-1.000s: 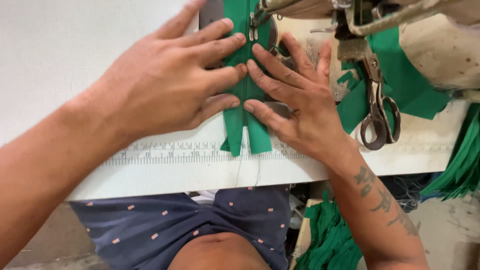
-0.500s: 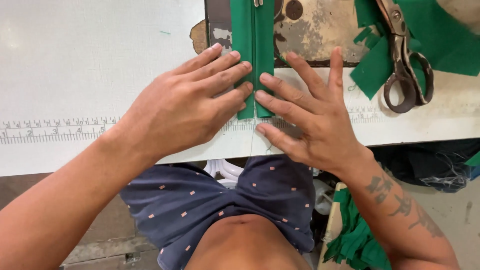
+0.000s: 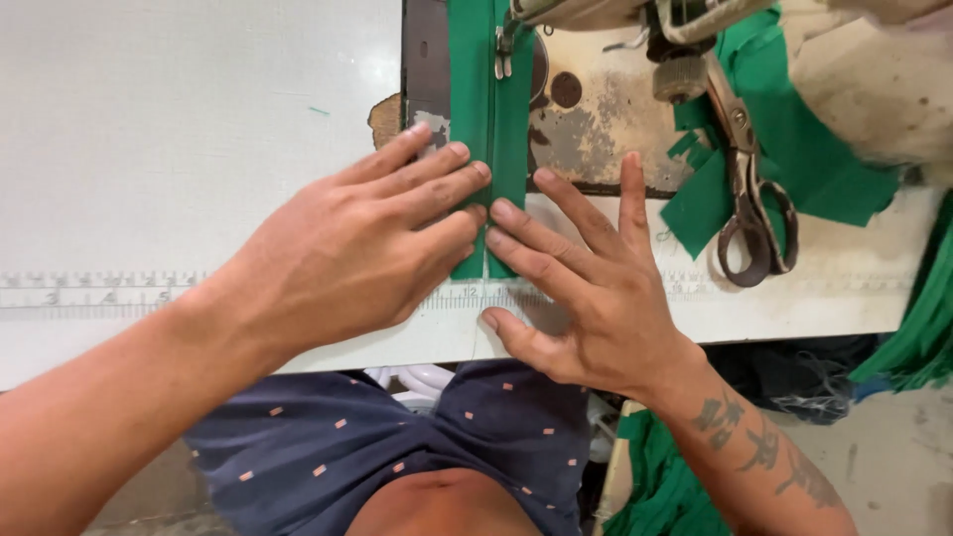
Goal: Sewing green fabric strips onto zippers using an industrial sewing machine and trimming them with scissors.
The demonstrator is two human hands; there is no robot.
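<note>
A long green zipper strip (image 3: pixel 488 109) lies on the white sewing table (image 3: pixel 179 149) and runs up under the machine's presser foot (image 3: pixel 508 50). My left hand (image 3: pixel 347 258) lies flat with its fingertips pressing the strip's left edge. My right hand (image 3: pixel 586 288) lies flat too, fingers spread, pressing the strip's right edge near its lower end. Neither hand grips anything; both only push down on the fabric.
A worn metal machine plate (image 3: pixel 596 129) sits under the needle area. Scissors (image 3: pixel 749 199) rest on green fabric scraps (image 3: pixel 804 169) at the right. A ruler strip (image 3: pixel 89 293) runs along the table's front edge. More green cloth (image 3: pixel 665 476) lies below the table.
The view has tilted and shifted, bringing the machine head back in. The zipper strip has moved further away from me, and both hands have stayed flat on it.
</note>
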